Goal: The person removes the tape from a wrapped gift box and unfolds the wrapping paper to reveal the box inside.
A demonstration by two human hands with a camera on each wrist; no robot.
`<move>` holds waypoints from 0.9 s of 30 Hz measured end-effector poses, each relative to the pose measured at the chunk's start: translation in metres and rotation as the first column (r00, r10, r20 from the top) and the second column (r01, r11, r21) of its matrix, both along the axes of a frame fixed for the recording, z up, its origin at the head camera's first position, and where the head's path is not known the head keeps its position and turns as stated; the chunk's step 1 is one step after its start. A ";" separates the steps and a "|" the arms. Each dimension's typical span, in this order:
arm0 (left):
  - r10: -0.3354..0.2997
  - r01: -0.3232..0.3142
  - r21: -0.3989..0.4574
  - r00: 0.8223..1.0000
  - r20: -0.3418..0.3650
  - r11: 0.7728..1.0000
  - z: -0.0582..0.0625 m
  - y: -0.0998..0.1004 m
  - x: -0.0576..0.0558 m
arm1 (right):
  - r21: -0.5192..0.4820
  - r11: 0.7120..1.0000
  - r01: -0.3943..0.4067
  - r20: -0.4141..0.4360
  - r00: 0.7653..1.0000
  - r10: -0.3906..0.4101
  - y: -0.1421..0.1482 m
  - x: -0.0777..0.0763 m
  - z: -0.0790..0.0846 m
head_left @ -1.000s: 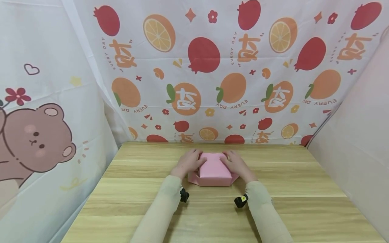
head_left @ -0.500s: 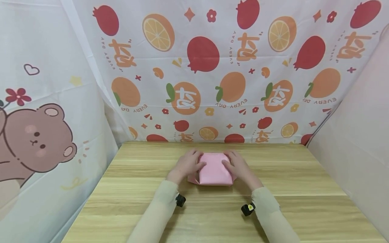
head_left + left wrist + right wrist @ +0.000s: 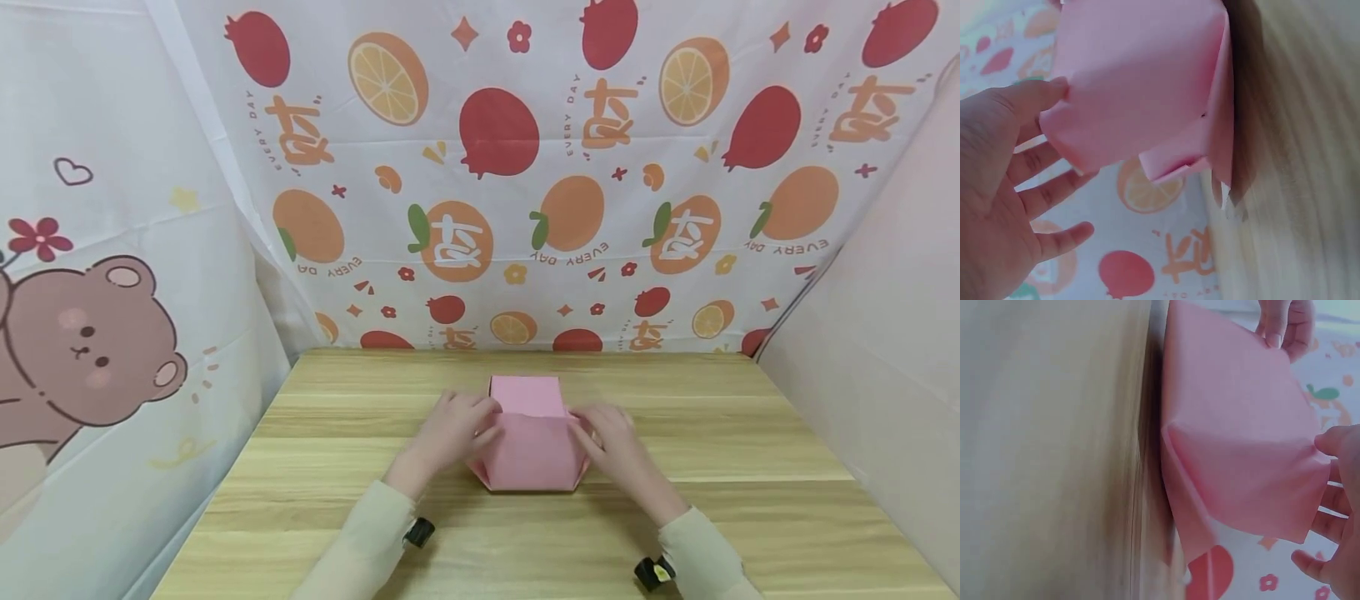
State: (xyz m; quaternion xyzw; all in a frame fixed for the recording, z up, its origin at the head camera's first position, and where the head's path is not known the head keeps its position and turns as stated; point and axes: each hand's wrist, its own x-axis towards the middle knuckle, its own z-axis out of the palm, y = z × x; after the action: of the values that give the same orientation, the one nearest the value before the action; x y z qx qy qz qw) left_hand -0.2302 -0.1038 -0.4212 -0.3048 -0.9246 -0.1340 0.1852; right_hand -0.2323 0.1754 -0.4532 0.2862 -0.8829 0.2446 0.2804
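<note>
A pink folded-paper box (image 3: 527, 396) stands on the wooden table, its front panel (image 3: 528, 454) leaning up toward me with creased, folded-in side corners. My left hand (image 3: 446, 433) pinches this panel's upper left corner. In the left wrist view, the left thumb (image 3: 1054, 92) lies on the pink paper with the fingers behind it, the little finger free. My right hand (image 3: 618, 446) pinches the upper right corner; in the right wrist view its thumb (image 3: 1329, 440) presses the near face and its other fingers spread behind. Behind the front panel, a flat pink panel shows between both hands.
The wooden table (image 3: 315, 508) extends to both sides and in front of the box. A fruit-print cloth (image 3: 637, 275) hangs behind its far edge, a bear-print cloth (image 3: 202, 317) at the left. Black wrist cameras (image 3: 418, 532) sit on both sleeves.
Both hands have come back toward me and slightly apart. The pink front panel, which lay over the top of the box, has swung up and toward me, uncovering the panel behind it.
</note>
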 end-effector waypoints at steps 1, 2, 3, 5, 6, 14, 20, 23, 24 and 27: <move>-0.019 0.018 -0.014 0.999 -0.037 1.000 0.001 -0.001 0.006 | 0.007 1.000 -0.008 -0.035 0.999 0.009 0.002 0.005 0.000; -0.041 0.039 -0.024 0.996 -0.075 0.999 0.003 -0.001 0.012 | 0.018 1.000 -0.016 -0.066 0.998 0.017 0.004 0.010 0.000; -0.059 0.055 -0.040 0.992 -0.115 0.998 0.003 -0.002 0.017 | 0.027 0.999 -0.025 -0.086 0.996 0.027 0.007 0.015 0.001; -0.096 0.086 -0.060 0.979 -0.181 0.994 0.004 -0.002 0.029 | 0.056 0.997 -0.047 -0.115 0.992 0.053 0.011 0.026 0.002; -0.110 0.098 -0.067 0.973 -0.201 0.993 0.005 -0.002 0.035 | 0.077 0.996 -0.054 -0.123 0.990 0.063 0.013 0.032 0.003; -0.164 0.157 -0.152 0.986 -0.037 0.976 0.007 -0.007 0.084 | 0.279 0.920 -0.274 0.181 0.956 0.230 0.029 0.074 0.013; -0.125 0.179 -0.260 0.970 0.210 0.949 0.000 -0.011 0.109 | 0.324 0.879 -0.350 0.530 0.837 0.138 0.035 0.092 0.006; -0.069 0.162 -0.302 0.953 0.296 0.939 -0.006 -0.009 0.115 | 0.404 0.861 -0.309 0.561 0.827 0.034 0.031 0.096 -0.003; -0.046 0.152 -0.314 0.946 0.320 0.937 -0.008 -0.007 0.117 | 0.424 0.856 -0.296 0.557 0.830 0.010 0.028 0.096 -0.005; 0.013 0.125 -0.353 0.931 0.364 0.927 -0.015 0.001 0.117 | 0.466 0.839 -0.280 0.526 0.850 -0.009 0.018 0.097 -0.010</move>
State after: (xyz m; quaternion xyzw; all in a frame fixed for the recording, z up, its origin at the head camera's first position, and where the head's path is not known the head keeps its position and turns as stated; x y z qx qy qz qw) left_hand -0.1128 -0.1028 -0.4358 -0.3313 -0.9419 -0.0164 -0.0521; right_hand -0.1354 0.1930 -0.4631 0.3411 -0.9340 0.0800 -0.0704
